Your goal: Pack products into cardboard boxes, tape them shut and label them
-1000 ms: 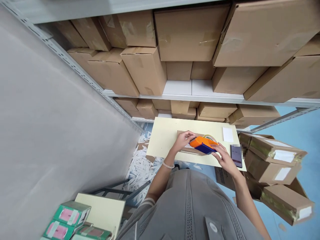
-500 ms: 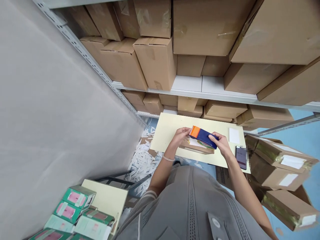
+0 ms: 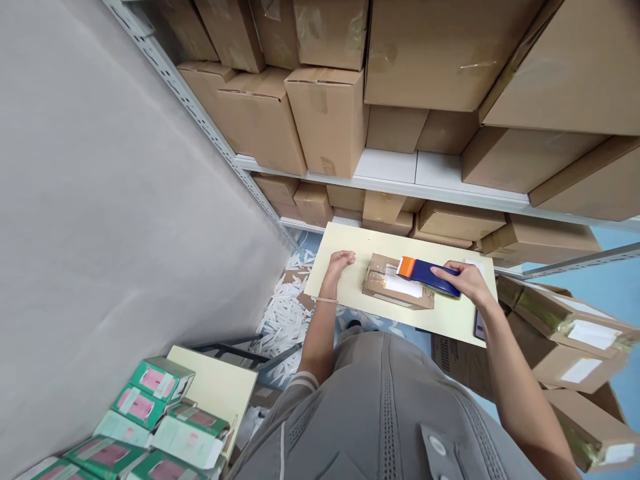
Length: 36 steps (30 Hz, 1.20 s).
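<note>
My right hand grips a blue tape dispenser with an orange head, its fingers wrapped round the rear end. The dispenser is held just above a small taped cardboard box, which carries a white label. Left of that box, apart from it, my left hand is over the tabletop with fingers curled together. Whether anything thin is pinched in them cannot be made out. The box lies on a pale yellow table.
Shelves full of cardboard boxes rise behind the table. A phone lies at its right end, partly behind my forearm. Labelled cartons are stacked at right, paper strips litter the floor, and green boxes stand lower left.
My left hand has come away from the dispenser's orange end and moved left. My right hand has carried the dispenser to the right, uncovering more of the box and its label.
</note>
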Tool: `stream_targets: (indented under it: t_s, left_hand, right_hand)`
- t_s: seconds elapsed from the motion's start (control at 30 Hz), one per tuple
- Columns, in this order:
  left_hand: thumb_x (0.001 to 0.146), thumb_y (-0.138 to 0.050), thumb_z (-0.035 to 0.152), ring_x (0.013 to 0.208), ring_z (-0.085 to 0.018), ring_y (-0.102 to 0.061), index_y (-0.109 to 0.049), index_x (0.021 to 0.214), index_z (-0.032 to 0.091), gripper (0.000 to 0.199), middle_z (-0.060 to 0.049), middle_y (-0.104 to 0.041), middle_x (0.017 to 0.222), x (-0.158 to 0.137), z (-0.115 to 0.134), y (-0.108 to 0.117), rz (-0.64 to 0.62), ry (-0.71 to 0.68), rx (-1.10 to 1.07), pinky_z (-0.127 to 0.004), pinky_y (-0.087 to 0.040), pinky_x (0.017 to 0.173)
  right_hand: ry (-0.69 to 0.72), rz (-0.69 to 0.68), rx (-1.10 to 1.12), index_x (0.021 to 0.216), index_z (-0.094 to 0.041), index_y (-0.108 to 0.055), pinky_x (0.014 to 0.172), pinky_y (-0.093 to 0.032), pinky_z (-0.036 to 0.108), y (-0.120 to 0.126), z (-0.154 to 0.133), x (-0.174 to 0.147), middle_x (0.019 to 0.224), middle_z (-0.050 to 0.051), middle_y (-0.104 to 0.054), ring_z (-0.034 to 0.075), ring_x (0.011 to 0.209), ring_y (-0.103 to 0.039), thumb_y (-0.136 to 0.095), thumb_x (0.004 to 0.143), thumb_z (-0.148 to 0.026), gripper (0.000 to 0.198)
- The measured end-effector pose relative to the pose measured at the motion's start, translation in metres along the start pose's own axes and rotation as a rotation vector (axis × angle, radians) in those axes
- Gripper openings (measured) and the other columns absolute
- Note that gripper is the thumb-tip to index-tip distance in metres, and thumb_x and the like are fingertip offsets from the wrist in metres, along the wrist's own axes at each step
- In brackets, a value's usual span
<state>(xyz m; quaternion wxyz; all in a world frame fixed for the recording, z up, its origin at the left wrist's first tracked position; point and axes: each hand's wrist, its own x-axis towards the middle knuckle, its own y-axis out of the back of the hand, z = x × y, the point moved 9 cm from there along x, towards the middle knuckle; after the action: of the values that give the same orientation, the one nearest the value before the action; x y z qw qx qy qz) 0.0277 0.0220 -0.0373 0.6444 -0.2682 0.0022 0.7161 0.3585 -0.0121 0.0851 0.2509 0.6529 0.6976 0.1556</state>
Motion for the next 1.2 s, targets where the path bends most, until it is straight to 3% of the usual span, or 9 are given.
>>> stream_targets:
  t_s: [0.1,0.2,0.5,0.67,0.83,1.0,1.1,1.2]
  left_hand:
    - [0.062,-0.088,0.035,0.063,-0.009,-0.059,-0.066,0.071,0.012,0.033,0.001,-0.063,0.062,0.002,-0.007,0.019,0.003,0.032,0.007,-0.030,-0.050,0.079]
    - [0.061,-0.089,0.035,0.066,-0.010,-0.061,-0.067,0.072,0.012,0.034,-0.001,-0.066,0.066,0.002,-0.025,0.019,-0.007,0.081,0.013,-0.031,-0.051,0.083]
    - [0.063,-0.088,0.040,0.075,-0.014,-0.065,-0.068,0.076,0.015,0.035,-0.003,-0.068,0.070,0.009,-0.073,0.018,0.044,0.212,0.107,-0.035,-0.050,0.088]
    - [0.073,-0.081,0.036,0.082,-0.016,-0.064,-0.064,0.081,0.014,0.028,-0.008,-0.070,0.079,0.007,-0.096,0.007,0.107,0.223,0.171,-0.034,-0.049,0.084]
    - [0.085,-0.069,0.039,0.088,-0.018,-0.066,-0.065,0.095,0.015,0.026,-0.012,-0.072,0.100,0.007,-0.108,-0.007,0.153,0.218,0.273,-0.032,-0.050,0.078]
    - [0.082,-0.069,0.048,0.116,-0.026,-0.062,-0.065,0.120,0.018,0.049,-0.014,-0.065,0.127,0.009,-0.112,-0.001,0.232,0.250,0.430,-0.032,-0.051,0.091]
    - [0.079,-0.067,0.055,0.128,-0.030,-0.056,-0.055,0.138,0.019,0.070,-0.015,-0.051,0.146,0.001,-0.120,0.008,0.251,0.308,0.505,-0.034,-0.051,0.097]
    - [0.084,-0.059,0.057,0.135,-0.033,-0.050,-0.042,0.148,0.016,0.078,-0.018,-0.041,0.155,-0.009,-0.123,0.012,0.246,0.335,0.556,-0.039,-0.049,0.103]
  right_hand:
    - [-0.031,-0.034,-0.074,0.063,-0.018,-0.064,0.045,-0.033,0.023,0.019,0.013,-0.002,0.055,-0.001,-0.056,0.011,0.050,-0.045,-0.071,0.064,-0.074,0.056]
    - [-0.065,-0.044,-0.176,0.063,-0.019,-0.063,0.047,-0.034,0.024,0.027,0.016,0.000,0.055,-0.001,-0.057,0.012,0.051,-0.046,-0.070,0.064,-0.077,0.058]
    - [-0.004,-0.024,-0.405,0.055,-0.022,-0.057,0.051,-0.034,0.027,0.018,-0.010,0.010,0.049,-0.001,-0.053,0.013,0.049,-0.045,-0.060,0.064,-0.085,0.065]
    - [-0.020,-0.037,-0.455,0.056,-0.022,-0.057,0.052,-0.036,0.028,0.016,-0.010,0.012,0.050,0.000,-0.055,0.015,0.050,-0.049,-0.058,0.065,-0.086,0.065]
    - [-0.025,-0.033,-0.522,0.055,-0.023,-0.056,0.053,-0.035,0.028,0.015,-0.005,0.015,0.048,0.000,-0.054,0.015,0.050,-0.049,-0.056,0.066,-0.086,0.064]
    - [-0.018,-0.021,-0.542,0.054,-0.023,-0.054,0.053,-0.034,0.029,0.013,0.004,0.017,0.049,0.001,-0.055,0.016,0.050,-0.049,-0.055,0.066,-0.086,0.064]
    - [-0.026,-0.010,-0.546,0.054,-0.023,-0.052,0.053,-0.034,0.029,0.012,0.009,0.017,0.048,0.000,-0.054,0.016,0.050,-0.048,-0.053,0.068,-0.086,0.064]
    - [-0.018,-0.025,-0.541,0.055,-0.023,-0.052,0.053,-0.034,0.029,0.008,0.013,0.014,0.050,0.000,-0.055,0.016,0.049,-0.048,-0.051,0.069,-0.086,0.064]
